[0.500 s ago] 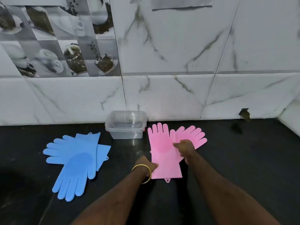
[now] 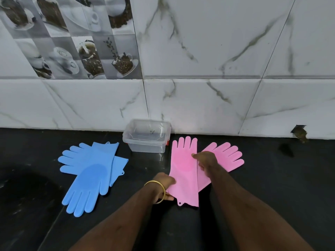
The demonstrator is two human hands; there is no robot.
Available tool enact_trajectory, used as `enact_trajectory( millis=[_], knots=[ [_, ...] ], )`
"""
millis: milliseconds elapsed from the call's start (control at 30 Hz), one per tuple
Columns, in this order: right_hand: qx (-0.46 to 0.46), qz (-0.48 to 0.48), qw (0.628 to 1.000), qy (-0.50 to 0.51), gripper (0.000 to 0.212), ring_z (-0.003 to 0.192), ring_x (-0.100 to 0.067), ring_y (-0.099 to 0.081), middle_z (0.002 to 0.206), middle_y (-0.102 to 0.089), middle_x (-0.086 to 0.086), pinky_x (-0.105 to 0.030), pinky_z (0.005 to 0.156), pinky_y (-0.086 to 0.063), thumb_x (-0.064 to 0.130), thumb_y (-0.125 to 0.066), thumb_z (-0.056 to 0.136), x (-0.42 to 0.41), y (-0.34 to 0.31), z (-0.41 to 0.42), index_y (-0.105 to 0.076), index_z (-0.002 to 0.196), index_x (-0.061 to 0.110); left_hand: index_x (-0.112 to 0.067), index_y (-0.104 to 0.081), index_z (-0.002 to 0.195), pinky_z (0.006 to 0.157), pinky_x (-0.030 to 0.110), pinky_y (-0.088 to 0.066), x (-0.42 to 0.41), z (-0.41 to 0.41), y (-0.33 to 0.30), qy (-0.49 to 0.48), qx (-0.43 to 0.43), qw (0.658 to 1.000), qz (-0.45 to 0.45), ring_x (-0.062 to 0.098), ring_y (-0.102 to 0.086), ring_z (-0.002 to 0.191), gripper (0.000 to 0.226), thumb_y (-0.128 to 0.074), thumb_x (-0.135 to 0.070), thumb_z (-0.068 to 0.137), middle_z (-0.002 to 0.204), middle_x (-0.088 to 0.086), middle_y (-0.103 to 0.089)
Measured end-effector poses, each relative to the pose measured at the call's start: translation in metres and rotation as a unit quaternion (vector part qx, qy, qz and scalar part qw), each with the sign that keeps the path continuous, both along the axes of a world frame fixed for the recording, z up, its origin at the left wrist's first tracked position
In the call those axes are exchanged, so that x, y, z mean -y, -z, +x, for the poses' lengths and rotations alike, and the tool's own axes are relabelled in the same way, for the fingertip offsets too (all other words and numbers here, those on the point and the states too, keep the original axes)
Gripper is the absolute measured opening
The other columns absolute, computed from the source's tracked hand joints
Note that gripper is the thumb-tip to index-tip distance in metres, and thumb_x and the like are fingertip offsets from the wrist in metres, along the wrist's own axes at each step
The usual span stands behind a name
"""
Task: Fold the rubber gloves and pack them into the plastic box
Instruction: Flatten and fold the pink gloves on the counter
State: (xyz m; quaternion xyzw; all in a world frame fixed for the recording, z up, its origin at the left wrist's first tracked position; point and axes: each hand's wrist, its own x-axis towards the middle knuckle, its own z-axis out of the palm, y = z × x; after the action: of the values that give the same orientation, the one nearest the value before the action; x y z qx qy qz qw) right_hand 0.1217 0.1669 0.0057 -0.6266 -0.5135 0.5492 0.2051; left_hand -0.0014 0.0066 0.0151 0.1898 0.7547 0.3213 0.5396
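Observation:
Two pink rubber gloves lie on the black counter, fingers toward the wall. The top pink glove [image 2: 184, 165] overlaps the second pink glove [image 2: 227, 155], which fans out to the right. My left hand [image 2: 164, 185], with a gold bangle on the wrist, grips the top glove's cuff at its left edge. My right hand [image 2: 206, 160] pinches the same glove's right edge near the palm. The clear plastic box [image 2: 146, 140] stands open against the wall, just left of the pink gloves. Two blue gloves [image 2: 90, 171] lie crossed further left.
The black counter [image 2: 272, 187] ends at a marble-tiled wall [image 2: 199, 98] right behind the box. A small chipped hole [image 2: 300, 132] shows at the wall's base on the right.
The top pink glove's cuff has lifted and skewed slightly in my left hand. My right hand stays on its right edge.

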Motion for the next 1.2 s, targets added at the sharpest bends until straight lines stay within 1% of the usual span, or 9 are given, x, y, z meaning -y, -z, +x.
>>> enact_trajectory(
  millis=[167, 267, 400, 533, 633, 733, 800, 1000, 1200],
  knots=[
    [-0.145, -0.057, 0.985, 0.078, 0.017, 0.077, -0.025, -0.060, 0.090, -0.063, -0.017, -0.039, 0.077, -0.057, 0.001, -0.060, 0.092, 0.029, -0.011, -0.006, -0.061, 0.109, -0.002, -0.003, -0.053, 0.110, 0.055, 0.037, -0.061, 0.020, -0.028, -0.011, -0.040, 0.092, 0.994, 0.051, 0.027, -0.071, 0.073, 0.035, -0.072, 0.000, 0.081, 0.092, 0.016, -0.070],
    [-0.166, -0.048, 0.981, 0.087, 0.018, 0.077, -0.025, -0.066, 0.090, -0.069, -0.016, -0.034, 0.065, -0.058, -0.002, -0.061, 0.089, 0.057, -0.015, -0.004, -0.065, 0.107, -0.004, -0.003, -0.058, 0.107, 0.057, 0.035, -0.060, 0.039, -0.054, -0.012, -0.052, 0.111, 0.991, 0.062, 0.028, -0.074, 0.075, 0.034, -0.075, 0.002, 0.077, 0.090, 0.015, -0.074],
    [-0.205, -0.070, 0.968, 0.124, 0.018, 0.085, -0.030, -0.072, 0.100, -0.073, -0.016, -0.036, 0.067, -0.061, 0.001, -0.065, 0.087, 0.116, -0.010, 0.003, -0.063, 0.105, 0.001, -0.006, -0.061, 0.102, 0.057, 0.037, -0.059, 0.071, -0.093, -0.008, -0.051, 0.101, 0.993, 0.047, 0.029, -0.073, 0.075, 0.031, -0.074, 0.003, 0.075, 0.083, 0.014, -0.076],
    [-0.255, -0.114, 0.945, 0.172, 0.022, 0.078, -0.027, -0.069, 0.097, -0.071, -0.017, -0.035, 0.062, -0.059, -0.001, -0.068, 0.084, 0.181, 0.006, 0.010, -0.059, 0.104, 0.001, -0.007, -0.063, 0.103, 0.064, 0.038, -0.057, 0.102, -0.116, 0.003, -0.101, 0.119, 0.986, 0.052, 0.028, -0.069, 0.085, 0.026, -0.071, 0.001, 0.080, 0.097, 0.014, -0.073],
    [-0.288, -0.146, 0.922, 0.215, 0.019, 0.087, -0.029, -0.068, 0.098, -0.070, -0.015, -0.038, 0.068, -0.058, 0.008, -0.071, 0.085, 0.206, 0.009, 0.013, -0.063, 0.102, 0.005, -0.008, -0.056, 0.116, 0.061, 0.038, -0.058, 0.120, -0.117, 0.013, -0.141, 0.134, 0.978, 0.069, 0.028, -0.067, 0.089, 0.044, -0.074, 0.002, 0.078, 0.108, 0.015, -0.068],
    [-0.254, -0.125, 0.922, 0.265, 0.020, 0.091, -0.029, -0.067, 0.097, -0.069, -0.012, -0.040, 0.074, -0.057, 0.016, -0.076, 0.083, 0.201, -0.001, 0.014, -0.063, 0.096, 0.008, -0.026, -0.036, 0.136, 0.052, 0.039, -0.059, 0.130, -0.115, 0.019, -0.097, 0.094, 0.986, 0.097, 0.025, -0.063, 0.090, 0.087, -0.078, 0.011, 0.069, 0.107, 0.005, -0.059],
    [-0.201, -0.090, 0.937, 0.269, 0.023, 0.085, -0.027, -0.067, 0.100, -0.069, -0.013, -0.037, 0.066, -0.057, 0.013, -0.078, 0.082, 0.193, -0.006, 0.013, -0.063, 0.097, 0.004, -0.037, -0.033, 0.136, 0.050, 0.035, -0.059, 0.131, -0.114, 0.019, -0.041, 0.041, 0.990, 0.125, 0.020, -0.060, 0.089, 0.097, -0.077, 0.015, 0.066, 0.107, 0.001, -0.056],
    [-0.128, -0.031, 0.959, 0.252, 0.050, 0.067, -0.023, -0.065, 0.109, -0.066, -0.022, -0.033, 0.060, -0.059, -0.005, -0.074, 0.080, 0.203, 0.000, 0.015, -0.052, 0.124, 0.000, -0.028, -0.068, 0.097, 0.086, 0.037, -0.058, 0.140, -0.122, 0.028, 0.025, -0.074, 0.986, 0.145, 0.023, -0.060, 0.102, 0.044, -0.082, 0.001, 0.068, 0.122, 0.003, -0.056],
    [-0.115, -0.040, 0.963, 0.242, 0.044, 0.078, -0.027, -0.072, 0.106, -0.065, -0.014, -0.033, 0.059, -0.061, 0.001, -0.076, 0.079, 0.263, 0.009, 0.034, -0.050, 0.112, 0.015, -0.025, -0.063, 0.120, 0.067, 0.015, -0.050, 0.165, -0.136, 0.038, 0.089, -0.092, 0.983, 0.132, 0.004, -0.056, 0.089, 0.055, -0.079, 0.000, 0.073, 0.107, -0.007, -0.057]
  ],
)
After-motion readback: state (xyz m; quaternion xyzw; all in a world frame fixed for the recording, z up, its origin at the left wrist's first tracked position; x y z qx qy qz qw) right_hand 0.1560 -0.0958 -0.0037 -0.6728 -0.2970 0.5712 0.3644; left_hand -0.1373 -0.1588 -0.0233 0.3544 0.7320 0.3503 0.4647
